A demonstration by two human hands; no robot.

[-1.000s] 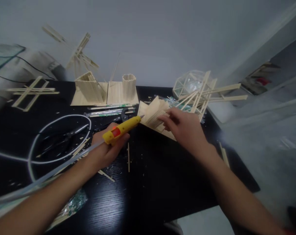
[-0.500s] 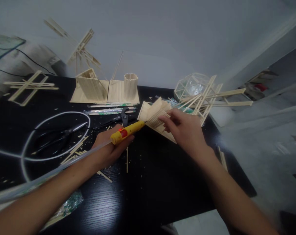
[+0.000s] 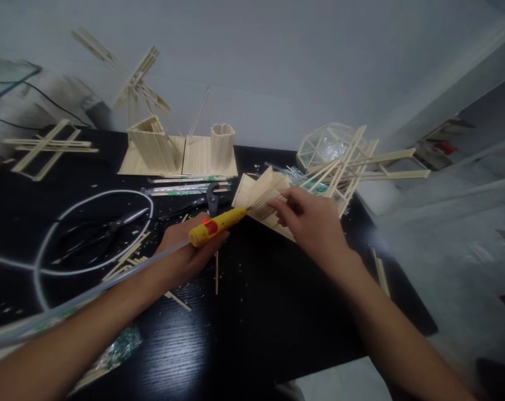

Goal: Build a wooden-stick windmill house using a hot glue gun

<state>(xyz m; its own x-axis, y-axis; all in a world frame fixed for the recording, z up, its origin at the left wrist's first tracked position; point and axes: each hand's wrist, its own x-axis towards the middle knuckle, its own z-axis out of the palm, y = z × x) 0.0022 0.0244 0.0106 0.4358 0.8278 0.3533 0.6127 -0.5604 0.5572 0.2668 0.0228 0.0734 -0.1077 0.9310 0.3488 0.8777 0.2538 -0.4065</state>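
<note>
My left hand point(image 3: 184, 245) is closed around a yellow hot glue gun point(image 3: 219, 225), with a long clear glue stick point(image 3: 152, 260) running back from it over the forearm. The gun's nozzle points at a small model made of thin wooden sticks point(image 3: 258, 195), tilted on a wooden base at the middle of the table. At the right side of this model is my right hand point(image 3: 313, 220), thumb and index finger pinched together against its ribbed stick wall. What the fingertips pinch is too small to make out.
Behind stand two stick models on bases, one angular point(image 3: 154, 147) and one round point(image 3: 222, 147). Windmill-like stick frames lie left point(image 3: 52, 146) and right point(image 3: 348, 164). Pliers point(image 3: 211, 197), scissors point(image 3: 114, 225), a white cable point(image 3: 47, 245) and loose sticks point(image 3: 129, 256) lie on the black table point(image 3: 277, 312).
My right hand and the tilted stick model have shifted very slightly left. The glue gun stays at the model's near left edge.
</note>
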